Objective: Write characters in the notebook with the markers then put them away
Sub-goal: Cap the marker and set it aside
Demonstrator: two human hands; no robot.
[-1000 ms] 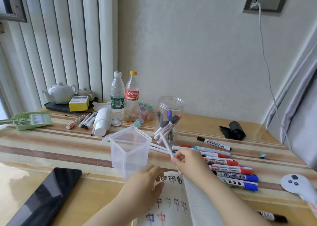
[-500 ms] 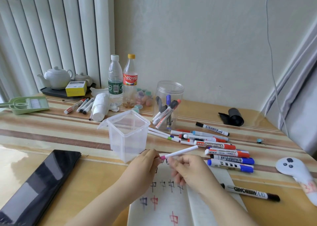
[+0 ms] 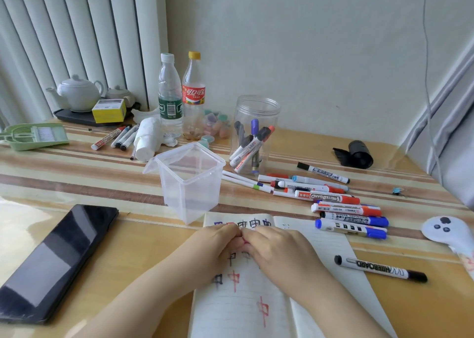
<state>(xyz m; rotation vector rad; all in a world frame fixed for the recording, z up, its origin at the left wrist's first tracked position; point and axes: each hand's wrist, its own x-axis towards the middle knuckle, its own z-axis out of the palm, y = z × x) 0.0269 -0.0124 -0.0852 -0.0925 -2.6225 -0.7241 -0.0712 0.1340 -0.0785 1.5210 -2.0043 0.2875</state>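
Observation:
An open notebook (image 3: 230, 312) with red and dark characters lies at the near edge. My left hand (image 3: 215, 248) and my right hand (image 3: 279, 253) meet fingertip to fingertip above its top lines. Both pinch a thin pen of which only a pink bit (image 3: 245, 240) shows between the fingers; the rest is hidden. An empty square clear container (image 3: 189, 184) stands just beyond the hands. A round clear jar (image 3: 256, 132) behind it holds several markers. Several more markers (image 3: 333, 199) lie to the right, and a black marker (image 3: 379, 268) lies beside the notebook.
A black phone (image 3: 56, 258) lies at the left. Two bottles (image 3: 179, 99), a paper roll (image 3: 147, 140), loose markers (image 3: 115, 137), a teapot tray (image 3: 77, 94) and a green dustpan (image 3: 33, 135) line the back. A white controller (image 3: 446, 230) and a black roll (image 3: 359, 155) are on the right.
The thin white pen with the pink tip was held up in my right hand; my hands have closed together over it and it is now almost hidden. The view tilted down.

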